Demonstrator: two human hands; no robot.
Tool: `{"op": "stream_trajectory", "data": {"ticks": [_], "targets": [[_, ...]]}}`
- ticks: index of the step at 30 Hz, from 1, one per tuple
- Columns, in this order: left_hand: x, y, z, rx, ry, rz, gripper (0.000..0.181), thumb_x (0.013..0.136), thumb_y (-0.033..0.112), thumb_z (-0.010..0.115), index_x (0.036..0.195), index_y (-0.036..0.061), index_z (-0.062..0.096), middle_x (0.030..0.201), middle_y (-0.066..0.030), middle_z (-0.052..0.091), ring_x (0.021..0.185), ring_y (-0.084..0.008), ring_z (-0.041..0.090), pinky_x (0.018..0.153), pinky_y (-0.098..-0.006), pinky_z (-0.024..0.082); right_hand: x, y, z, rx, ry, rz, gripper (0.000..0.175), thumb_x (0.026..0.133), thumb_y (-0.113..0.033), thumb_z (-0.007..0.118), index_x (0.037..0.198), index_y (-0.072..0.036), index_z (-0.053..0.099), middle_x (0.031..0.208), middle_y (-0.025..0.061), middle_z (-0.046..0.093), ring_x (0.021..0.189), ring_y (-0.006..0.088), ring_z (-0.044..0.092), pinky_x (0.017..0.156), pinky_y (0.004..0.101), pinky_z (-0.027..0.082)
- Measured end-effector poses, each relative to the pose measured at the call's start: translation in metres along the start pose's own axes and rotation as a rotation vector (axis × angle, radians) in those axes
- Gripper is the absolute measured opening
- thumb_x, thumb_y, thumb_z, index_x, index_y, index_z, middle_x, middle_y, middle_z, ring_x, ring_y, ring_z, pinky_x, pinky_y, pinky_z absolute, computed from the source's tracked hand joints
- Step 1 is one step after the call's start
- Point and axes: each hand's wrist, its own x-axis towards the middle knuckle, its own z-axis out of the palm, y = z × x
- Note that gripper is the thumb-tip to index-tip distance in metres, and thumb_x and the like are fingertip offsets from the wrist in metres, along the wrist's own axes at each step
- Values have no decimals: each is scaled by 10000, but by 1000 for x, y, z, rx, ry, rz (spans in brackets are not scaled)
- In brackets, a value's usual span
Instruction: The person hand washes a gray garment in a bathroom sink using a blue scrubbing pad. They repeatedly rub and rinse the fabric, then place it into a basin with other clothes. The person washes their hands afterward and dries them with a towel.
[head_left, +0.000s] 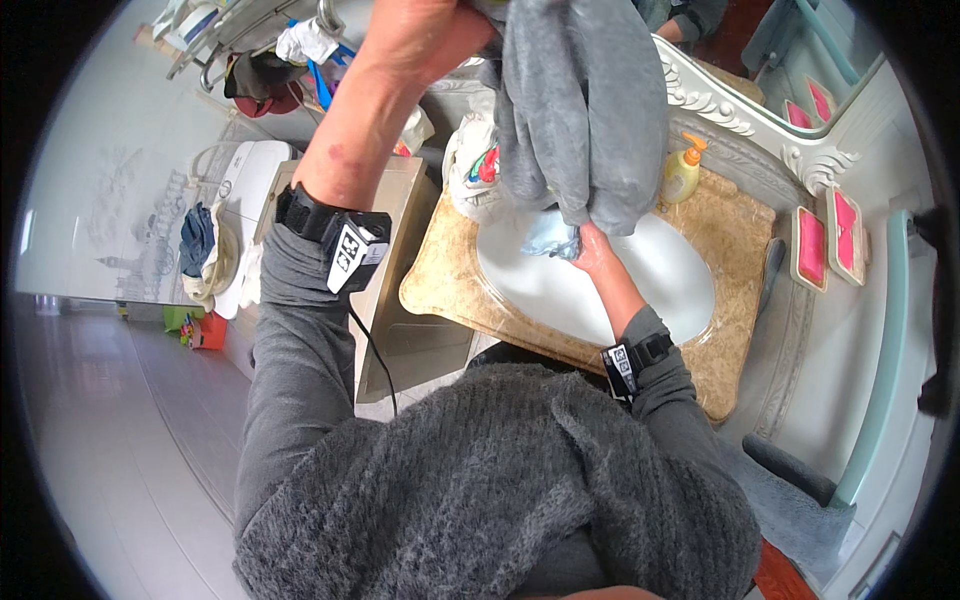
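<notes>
A grey plush garment or cloth (585, 105) hangs in folds over the far side of a white oval washbasin (667, 277). My left hand (431, 41) is raised at the top edge of the view and grips the cloth's upper part; its fingertips are cut off or hidden. Lower down, my right hand (594, 247) looks wet and holds a crumpled light blue cloth (551, 236) above the basin. The grey folds hang just over that hand and hide part of its fingers.
A brown marbled counter (450, 285) surrounds the basin. On it stand a yellow pump bottle (681, 176) and a white bag (472, 161). A carved white mirror frame (705, 97) rises behind. Left are a cabinet (401, 337) and a white washing machine (251, 180) with clothes (206, 247).
</notes>
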Motion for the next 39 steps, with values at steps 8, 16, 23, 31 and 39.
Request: {"op": "stream_trajectory", "data": {"ticks": [8,16,23,31,39], "targets": [[-27,-26,-34,683,248,233,400,699,-110,629,1083,3,612,1034,-65,639,946,-183,596,841,-299,482,-59,11,-93,-125,203,30,359,936,-261,524,1184,-4,493,1053,113,609,881,241,633,735,403,547],[-26,-43,-65,945,226,562,412,733,-66,695,1120,29,592,1083,-49,623,981,-163,573,870,-294,455,-171,-14,-135,-539,536,-320,442,901,-270,574,1230,6,469,1032,115,606,863,194,616,724,327,513],[-1,-39,-62,1039,327,599,347,748,6,666,1089,4,602,1071,-87,628,1000,-194,568,893,-304,436,-242,-100,-147,-281,732,-560,544,896,-337,582,1307,-18,423,1138,130,587,956,237,608,809,380,510],[35,-55,-131,1997,119,1168,237,779,115,596,997,22,601,872,-176,626,788,-349,607,704,-417,476,-255,-113,-178,-9,753,-560,611,795,-319,689,1272,-34,434,1136,137,573,1020,299,583,880,460,491],[-6,-170,-198,2024,-487,353,355,644,33,601,995,8,652,996,-213,636,934,-379,606,849,-447,475,-214,-156,-197,88,594,-691,446,803,-180,638,1188,-12,488,1037,127,615,891,283,635,725,423,553]]}}
